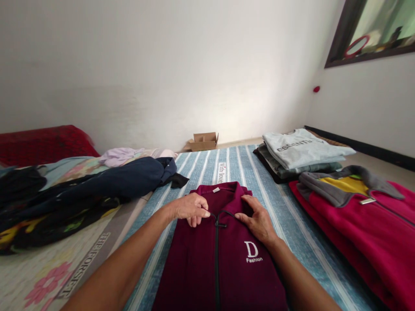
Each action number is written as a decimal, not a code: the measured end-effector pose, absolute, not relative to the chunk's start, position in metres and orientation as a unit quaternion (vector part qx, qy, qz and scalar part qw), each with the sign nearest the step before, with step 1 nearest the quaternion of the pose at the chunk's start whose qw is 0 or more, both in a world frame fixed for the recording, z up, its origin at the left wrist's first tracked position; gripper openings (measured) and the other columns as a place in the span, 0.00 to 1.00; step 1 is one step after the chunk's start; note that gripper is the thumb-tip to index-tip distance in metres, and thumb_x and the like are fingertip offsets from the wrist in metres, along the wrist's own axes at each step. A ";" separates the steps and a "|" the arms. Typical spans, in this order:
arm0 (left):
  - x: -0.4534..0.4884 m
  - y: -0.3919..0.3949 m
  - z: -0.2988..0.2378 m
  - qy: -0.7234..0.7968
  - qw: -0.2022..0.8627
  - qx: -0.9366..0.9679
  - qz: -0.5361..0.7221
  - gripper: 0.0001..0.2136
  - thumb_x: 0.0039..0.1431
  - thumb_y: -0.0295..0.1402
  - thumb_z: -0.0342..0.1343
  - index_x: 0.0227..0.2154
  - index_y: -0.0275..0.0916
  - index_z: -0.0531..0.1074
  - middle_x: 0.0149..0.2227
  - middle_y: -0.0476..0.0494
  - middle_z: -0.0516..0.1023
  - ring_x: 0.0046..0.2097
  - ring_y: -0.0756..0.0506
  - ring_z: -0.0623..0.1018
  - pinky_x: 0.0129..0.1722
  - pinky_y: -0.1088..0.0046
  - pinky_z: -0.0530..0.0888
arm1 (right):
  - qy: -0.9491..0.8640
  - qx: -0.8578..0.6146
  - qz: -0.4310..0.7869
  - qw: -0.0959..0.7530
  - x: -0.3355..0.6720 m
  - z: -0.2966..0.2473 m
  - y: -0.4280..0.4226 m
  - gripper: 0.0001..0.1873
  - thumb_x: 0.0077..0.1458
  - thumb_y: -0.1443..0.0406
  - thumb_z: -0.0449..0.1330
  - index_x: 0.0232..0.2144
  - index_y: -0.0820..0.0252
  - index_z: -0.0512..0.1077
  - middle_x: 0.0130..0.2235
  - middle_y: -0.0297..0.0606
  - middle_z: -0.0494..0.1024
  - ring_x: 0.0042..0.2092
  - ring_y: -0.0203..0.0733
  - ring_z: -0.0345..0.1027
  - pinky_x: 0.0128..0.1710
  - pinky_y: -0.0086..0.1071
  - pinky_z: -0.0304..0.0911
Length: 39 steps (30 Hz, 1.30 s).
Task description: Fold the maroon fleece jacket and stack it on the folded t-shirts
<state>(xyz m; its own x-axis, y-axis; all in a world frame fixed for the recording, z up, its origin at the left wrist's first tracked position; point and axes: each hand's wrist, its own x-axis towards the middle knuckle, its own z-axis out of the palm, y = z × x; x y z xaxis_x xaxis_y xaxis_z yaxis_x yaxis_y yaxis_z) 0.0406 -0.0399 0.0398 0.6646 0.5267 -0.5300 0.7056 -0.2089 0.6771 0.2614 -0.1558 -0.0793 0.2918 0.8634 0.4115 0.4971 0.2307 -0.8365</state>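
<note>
A maroon zip-up jacket (197, 268) lies front side up on the striped blue bed cover (184, 166), its collar at the far end. Its dark zipper runs down the middle, and a white "D Fashion" print shows on the chest. My left hand (193, 208) pinches the collar edge at the left of the zipper, thumb and fingers closed on the cloth. On the other side, my right hand (259, 219) has the right collar edge between its thumb and fingers. Part of the collar is hidden under both hands.
At the right lies a folded pink-red jacket (350, 224) with a grey collar. Behind it is a stack of folded clothes topped by a light grey shirt (304, 149). Dark loose clothes (129, 179) are heaped at the left. A cardboard box (204, 141) stands by the wall.
</note>
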 end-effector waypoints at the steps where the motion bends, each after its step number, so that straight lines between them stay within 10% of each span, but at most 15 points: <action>1: 0.041 -0.041 0.039 0.399 0.479 0.778 -0.083 0.17 0.44 0.45 0.57 0.29 0.36 0.67 0.19 0.49 0.74 0.20 0.48 0.74 0.19 0.76 0.68 | -0.571 -0.595 0.169 0.539 0.261 -0.079 -0.156 0.31 0.45 0.52 0.64 0.51 0.56 0.67 0.52 0.42 0.69 0.55 0.51 0.61 0.55 0.46 0.57; 27: 0.055 -0.072 -0.008 0.486 0.144 0.851 0.139 0.10 0.46 0.38 0.55 0.17 0.39 0.66 0.19 0.52 0.69 0.25 0.50 0.68 0.25 0.76 0.58 | -0.574 -0.600 0.156 0.535 0.260 -0.077 -0.157 0.30 0.45 0.52 0.63 0.50 0.56 0.68 0.53 0.43 0.69 0.56 0.50 0.60 0.56 0.46 0.55; 39: 0.028 -0.085 0.016 0.478 0.235 0.815 0.228 0.17 0.51 0.40 0.53 0.42 0.35 0.71 0.19 0.54 0.67 0.24 0.49 0.70 0.26 0.75 0.64 | -0.581 -0.598 0.172 0.525 0.262 -0.084 -0.160 0.30 0.46 0.52 0.62 0.50 0.56 0.67 0.54 0.43 0.69 0.56 0.51 0.60 0.56 0.48 0.55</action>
<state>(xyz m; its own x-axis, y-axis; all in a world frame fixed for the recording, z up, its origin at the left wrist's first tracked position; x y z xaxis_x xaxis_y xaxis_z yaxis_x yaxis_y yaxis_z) 0.0276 -0.0851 0.0161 0.4395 0.8863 0.1464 0.6722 -0.4326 0.6009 0.2616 -0.1597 -0.0844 0.2663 0.8752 0.4038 0.5132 0.2259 -0.8280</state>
